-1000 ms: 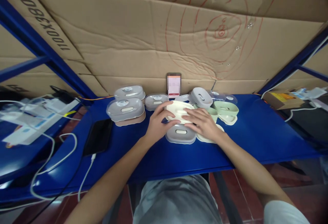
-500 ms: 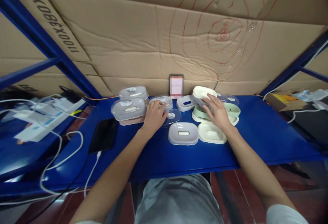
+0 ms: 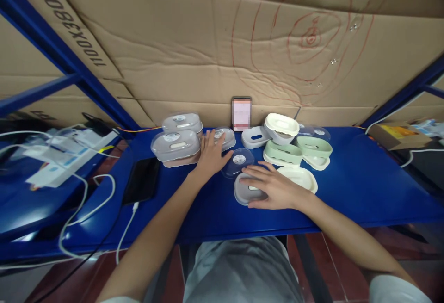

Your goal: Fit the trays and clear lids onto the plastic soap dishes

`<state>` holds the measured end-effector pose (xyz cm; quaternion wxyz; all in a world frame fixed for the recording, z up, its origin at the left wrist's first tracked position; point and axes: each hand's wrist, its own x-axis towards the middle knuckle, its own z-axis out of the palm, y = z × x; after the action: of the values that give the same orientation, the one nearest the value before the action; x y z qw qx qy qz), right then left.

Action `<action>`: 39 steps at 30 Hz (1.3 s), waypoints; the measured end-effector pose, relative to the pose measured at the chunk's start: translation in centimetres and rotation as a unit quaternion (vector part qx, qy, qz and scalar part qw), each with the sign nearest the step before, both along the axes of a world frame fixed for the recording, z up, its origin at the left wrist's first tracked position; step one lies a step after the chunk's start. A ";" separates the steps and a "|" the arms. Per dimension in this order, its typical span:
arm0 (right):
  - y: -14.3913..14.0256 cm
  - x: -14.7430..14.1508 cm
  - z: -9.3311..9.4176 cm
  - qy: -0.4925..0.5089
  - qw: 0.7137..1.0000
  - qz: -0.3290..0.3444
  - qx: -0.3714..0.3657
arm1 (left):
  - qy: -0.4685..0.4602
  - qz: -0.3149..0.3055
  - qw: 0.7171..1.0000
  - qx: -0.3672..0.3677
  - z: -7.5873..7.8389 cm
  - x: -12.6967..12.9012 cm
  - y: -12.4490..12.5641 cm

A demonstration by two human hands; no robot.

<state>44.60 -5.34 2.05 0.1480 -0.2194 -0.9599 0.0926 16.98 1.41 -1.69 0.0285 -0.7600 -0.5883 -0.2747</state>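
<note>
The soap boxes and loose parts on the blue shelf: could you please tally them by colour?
Grey: 5, counting the tray under the right hand and the box at the left hand.
Green: 2.
Cream: 3.
Clear lids: 2.
Total: 12.

Your right hand (image 3: 274,187) lies flat on a grey oval tray (image 3: 244,191), which sits level near the table's front edge. Your left hand (image 3: 210,155) touches a clear-lidded box (image 3: 225,137) behind it; a loose clear lid (image 3: 237,162) lies between them.
</note>
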 end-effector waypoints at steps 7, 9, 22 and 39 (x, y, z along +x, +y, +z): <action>0.3 0.6 0.0 -0.001 1.000 0.001 -0.020 | -0.005 -0.016 1.000 -0.008 0.3 -0.1 -0.4; 0.3 0.6 0.0 0.001 1.000 0.002 -0.021 | -0.012 -0.016 1.000 -0.012 0.1 -0.3 -0.4; 0.5 0.1 -0.4 0.025 0.999 0.024 -0.031 | -0.076 -0.010 0.997 -0.008 -0.9 -0.6 0.8; 2.6 2.6 0.6 0.174 0.973 -0.061 0.138 | -0.111 -0.281 0.944 0.134 2.5 3.0 -5.5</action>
<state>47.20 -2.73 2.60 0.3469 -0.2353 -0.9078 -0.0127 19.99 -4.11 0.80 -0.0132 -0.8483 -0.3080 -0.4305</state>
